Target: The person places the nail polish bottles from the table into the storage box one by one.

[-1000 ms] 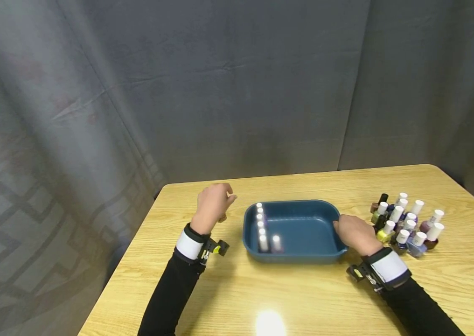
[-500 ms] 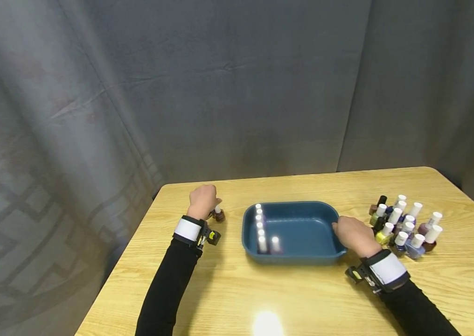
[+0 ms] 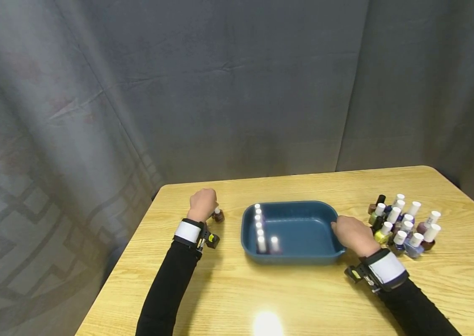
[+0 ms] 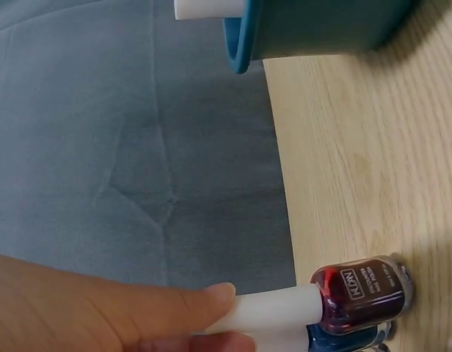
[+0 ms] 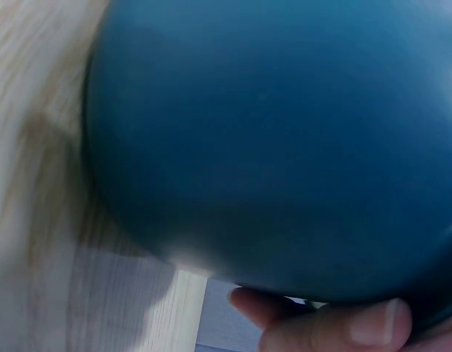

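My left hand (image 3: 203, 204) is at the table's left side, beyond the tray's left end. Between thumb and finger it pinches the white cap of a dark red nail polish bottle (image 4: 362, 293), which stands upright on the wood. Right beside it is a blue nail polish bottle (image 4: 351, 339), mostly hidden behind the red one in the left wrist view. My right hand (image 3: 353, 234) grips the right end of a dark blue tray (image 3: 308, 233). In the right wrist view its fingertips (image 5: 373, 323) curl at the rim. Several white-capped bottles (image 3: 261, 228) line the tray's left end.
On the right, just past my right hand, stands a tight cluster of nail polish bottles (image 3: 405, 224) with mostly white caps. A grey curtain (image 3: 237, 93) hangs behind the wooden table (image 3: 304, 298). Bright light reflects off the table's front.
My left hand has moved left and slightly down, away from the tray's side, and a dark red nail polish bottle now shows beside it. The right hand stays on the tray.
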{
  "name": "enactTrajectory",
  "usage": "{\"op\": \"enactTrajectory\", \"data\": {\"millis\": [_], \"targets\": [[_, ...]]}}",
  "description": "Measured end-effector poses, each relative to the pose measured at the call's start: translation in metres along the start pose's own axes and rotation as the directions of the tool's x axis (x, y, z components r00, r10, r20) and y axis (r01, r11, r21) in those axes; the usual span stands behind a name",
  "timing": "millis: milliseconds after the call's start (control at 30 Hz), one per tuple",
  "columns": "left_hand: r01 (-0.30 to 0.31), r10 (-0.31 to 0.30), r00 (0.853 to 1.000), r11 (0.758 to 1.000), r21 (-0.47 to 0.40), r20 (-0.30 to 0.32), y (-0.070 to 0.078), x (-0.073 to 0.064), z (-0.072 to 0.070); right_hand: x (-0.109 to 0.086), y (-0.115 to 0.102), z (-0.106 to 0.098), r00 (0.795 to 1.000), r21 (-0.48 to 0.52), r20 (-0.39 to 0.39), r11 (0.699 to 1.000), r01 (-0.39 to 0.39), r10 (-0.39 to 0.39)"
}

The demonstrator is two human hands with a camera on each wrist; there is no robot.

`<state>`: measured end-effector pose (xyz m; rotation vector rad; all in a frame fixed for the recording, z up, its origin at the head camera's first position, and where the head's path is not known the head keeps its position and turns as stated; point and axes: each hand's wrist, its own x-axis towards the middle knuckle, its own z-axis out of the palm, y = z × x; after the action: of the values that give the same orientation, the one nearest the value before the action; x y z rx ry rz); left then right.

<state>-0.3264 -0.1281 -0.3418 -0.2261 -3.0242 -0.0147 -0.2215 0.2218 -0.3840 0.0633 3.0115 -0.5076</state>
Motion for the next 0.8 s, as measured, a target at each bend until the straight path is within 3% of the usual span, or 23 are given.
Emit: {"op": "enactTrajectory", "data": {"millis": [333, 800], "targets": [[0.002, -0.002, 1.0, 1.0, 0.008, 0.005, 0.002, -0.002, -0.007, 0.001, 0.001, 0.0, 1.0, 0.007, 0.002, 1.0, -0.001, 0.001], [-0.067, 0.064, 0.989, 0.998, -0.021, -0.133, 0.022, -0.015, -0.041, 0.0, 0.0, 0.0, 1.0, 0.009, 0.01, 1.0, -0.005, 0.005]]}}
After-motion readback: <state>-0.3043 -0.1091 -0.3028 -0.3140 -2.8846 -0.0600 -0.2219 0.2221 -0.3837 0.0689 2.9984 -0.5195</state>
